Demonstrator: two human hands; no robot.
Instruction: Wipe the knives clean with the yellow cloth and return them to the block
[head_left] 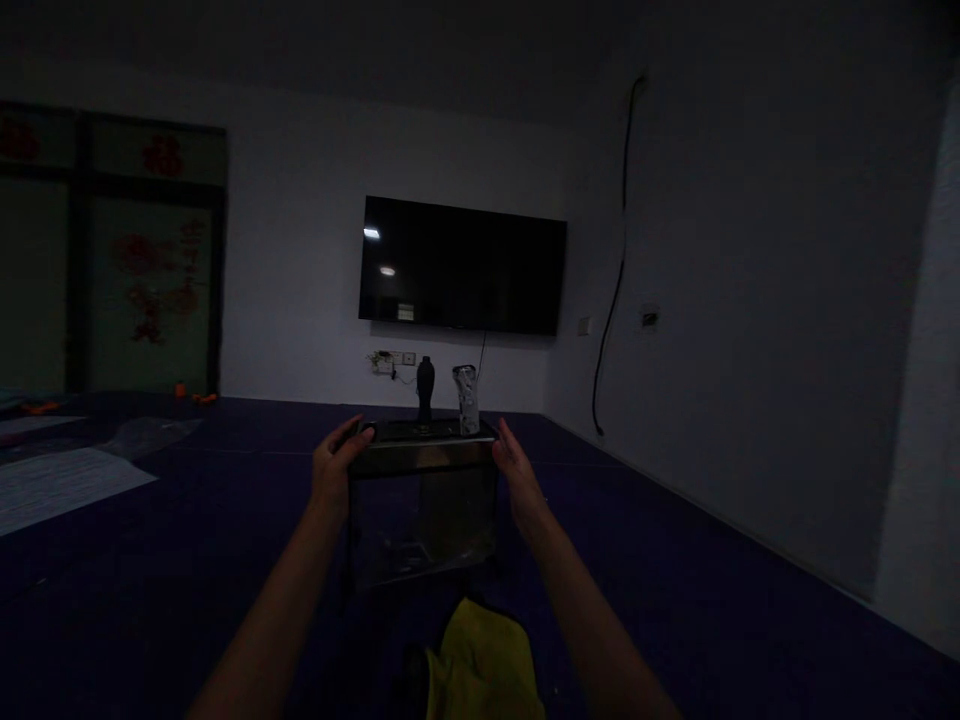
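Note:
In front of me stands a small box-like stand [424,515] with a dark top and a see-through front. My left hand [339,465] grips its upper left corner, thumb over the top edge. On the opposite side, my right hand [517,475] presses against the upper right corner, fingers pointing up and away. A slim black vase [425,388] is on the top, near the middle. To its right rises a grey patterned vase-like piece [467,398]. Dim light hides the finer details.
A yellow cloth-like item [487,665] lies close to me, below the stand. Papers [67,485] and clear plastic [150,437] lie on the dark blue floor at left, with small orange items [202,399] farther back. A television [461,265] and a hanging cable [619,275] are on the walls.

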